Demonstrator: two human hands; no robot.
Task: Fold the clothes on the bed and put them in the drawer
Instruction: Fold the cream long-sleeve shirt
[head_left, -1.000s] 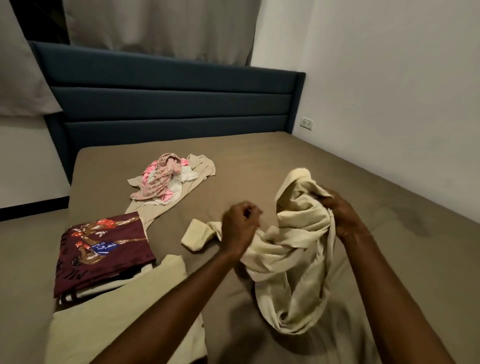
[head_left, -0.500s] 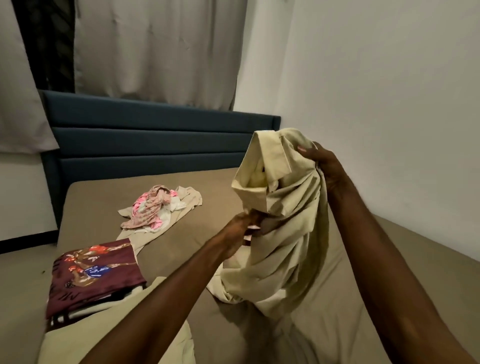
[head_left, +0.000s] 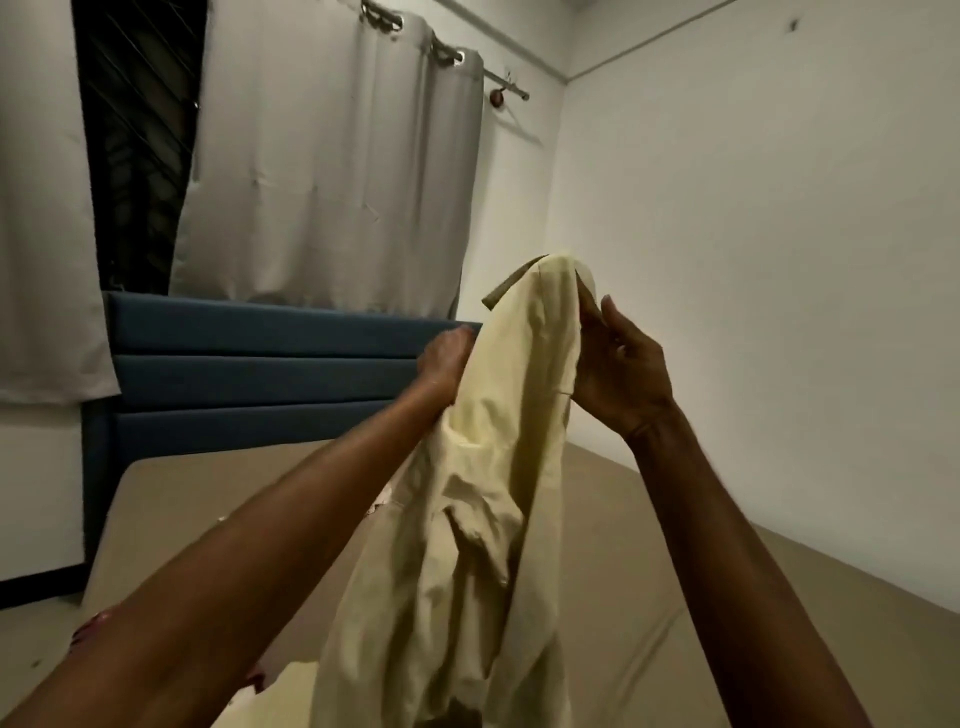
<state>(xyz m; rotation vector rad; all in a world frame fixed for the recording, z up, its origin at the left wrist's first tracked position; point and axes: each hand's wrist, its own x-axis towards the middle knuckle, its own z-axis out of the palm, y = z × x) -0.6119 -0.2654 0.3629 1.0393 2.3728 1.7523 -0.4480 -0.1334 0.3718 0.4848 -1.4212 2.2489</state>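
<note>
A pale yellow garment (head_left: 467, 519) hangs in the air above the bed (head_left: 649, 597), held up at chest height. My right hand (head_left: 621, 374) pinches its top right edge near the collar, thumb and fingers on the cloth. My left hand (head_left: 444, 361) grips the garment's left side, fingers partly hidden behind the fabric. The lower part of the garment drapes down past the frame's bottom edge. The pile of other clothes is almost wholly hidden behind my left arm; only a sliver of the maroon printed cloth (head_left: 91, 626) shows.
A dark blue padded headboard (head_left: 260, 364) stands at the back of the bed. Grey curtains (head_left: 322, 182) hang behind it, with a dark window gap (head_left: 135, 145) on the left. A white wall (head_left: 779, 312) runs along the bed's right side.
Both hands have lifted the yellow garment off the bed and raised it high. The view has tilted upward, so the clothes piles have dropped out of sight.
</note>
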